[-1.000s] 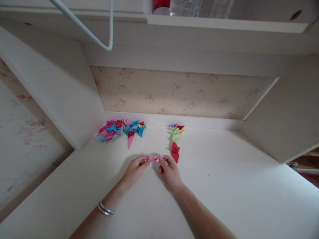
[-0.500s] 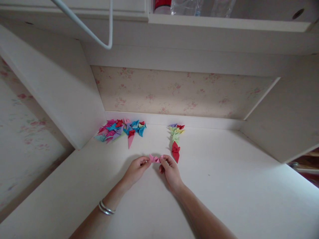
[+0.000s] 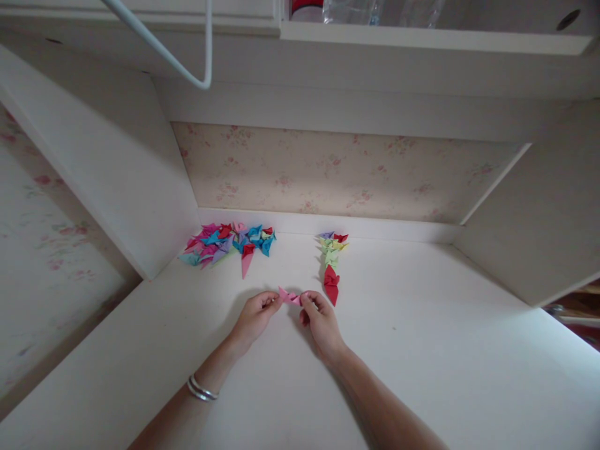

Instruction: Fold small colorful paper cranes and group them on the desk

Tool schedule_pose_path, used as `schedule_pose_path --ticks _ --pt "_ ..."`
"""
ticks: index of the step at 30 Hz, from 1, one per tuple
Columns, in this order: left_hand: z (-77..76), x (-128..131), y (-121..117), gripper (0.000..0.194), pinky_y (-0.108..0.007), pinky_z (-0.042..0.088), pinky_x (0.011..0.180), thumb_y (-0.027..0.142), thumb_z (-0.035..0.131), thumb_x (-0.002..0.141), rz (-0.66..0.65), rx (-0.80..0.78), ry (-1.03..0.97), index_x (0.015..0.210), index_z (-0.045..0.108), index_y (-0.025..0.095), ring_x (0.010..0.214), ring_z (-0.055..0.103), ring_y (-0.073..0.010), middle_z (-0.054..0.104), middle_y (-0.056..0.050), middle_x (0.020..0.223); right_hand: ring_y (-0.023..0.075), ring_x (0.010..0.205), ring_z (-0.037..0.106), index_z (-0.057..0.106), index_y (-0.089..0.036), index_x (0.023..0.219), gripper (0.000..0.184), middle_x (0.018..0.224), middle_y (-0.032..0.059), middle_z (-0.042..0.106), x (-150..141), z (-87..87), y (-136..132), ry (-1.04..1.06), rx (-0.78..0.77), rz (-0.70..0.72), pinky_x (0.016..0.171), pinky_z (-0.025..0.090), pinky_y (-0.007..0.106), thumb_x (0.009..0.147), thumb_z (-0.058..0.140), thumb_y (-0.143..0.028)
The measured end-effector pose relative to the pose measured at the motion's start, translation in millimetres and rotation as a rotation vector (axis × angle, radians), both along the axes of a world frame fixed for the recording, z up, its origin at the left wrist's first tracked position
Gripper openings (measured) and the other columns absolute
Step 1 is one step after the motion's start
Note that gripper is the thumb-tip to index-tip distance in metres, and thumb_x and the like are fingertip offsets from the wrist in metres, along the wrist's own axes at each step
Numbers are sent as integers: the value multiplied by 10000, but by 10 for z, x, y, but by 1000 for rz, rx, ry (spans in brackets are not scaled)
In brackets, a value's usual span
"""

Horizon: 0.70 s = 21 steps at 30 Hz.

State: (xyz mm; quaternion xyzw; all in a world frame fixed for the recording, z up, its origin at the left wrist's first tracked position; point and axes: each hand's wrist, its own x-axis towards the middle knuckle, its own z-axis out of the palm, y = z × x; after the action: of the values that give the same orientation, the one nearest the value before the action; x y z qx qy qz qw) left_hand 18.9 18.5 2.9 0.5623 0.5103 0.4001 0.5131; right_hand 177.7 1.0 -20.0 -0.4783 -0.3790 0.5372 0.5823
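Note:
A small pink folded paper piece (image 3: 291, 298), apparently origami, is stretched between my two hands over the white desktop. My left hand (image 3: 257, 314) pinches its left end between thumb and fingers. Its right end is gripped by my right hand (image 3: 320, 320), whose other fingers curl under. Just beyond my right hand lies a red folded paper piece (image 3: 330, 286). Behind that, light green folded papers (image 3: 330, 252) form a short column with purple, red and yellow ones. A heap of colourful folded papers (image 3: 213, 244) rests at the back left.
White side panels (image 3: 103, 156) and a back ledge (image 3: 389, 229) bound the desk (image 3: 450, 350). Overhead, a shelf (image 3: 422, 40) holds clear plastic items and something red. A pale curved rod (image 3: 164, 50) hangs at upper left.
The pink paper has tilted slightly, its left end now higher. Both hands keep their pinch and have barely moved; the view has shifted a little.

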Motion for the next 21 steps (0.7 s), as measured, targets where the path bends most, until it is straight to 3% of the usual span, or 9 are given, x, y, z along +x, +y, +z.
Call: schedule_pose_path --ticks 21 --pt "4 7 -8 473 -233 225 489 569 632 737 11 -9 16 885 692 124 502 341 -87 493 36 585 93 488 434 588 -208 804 332 544 -52 534 4 0 -4 4 -11 14 487 313 233 765 660 -530"
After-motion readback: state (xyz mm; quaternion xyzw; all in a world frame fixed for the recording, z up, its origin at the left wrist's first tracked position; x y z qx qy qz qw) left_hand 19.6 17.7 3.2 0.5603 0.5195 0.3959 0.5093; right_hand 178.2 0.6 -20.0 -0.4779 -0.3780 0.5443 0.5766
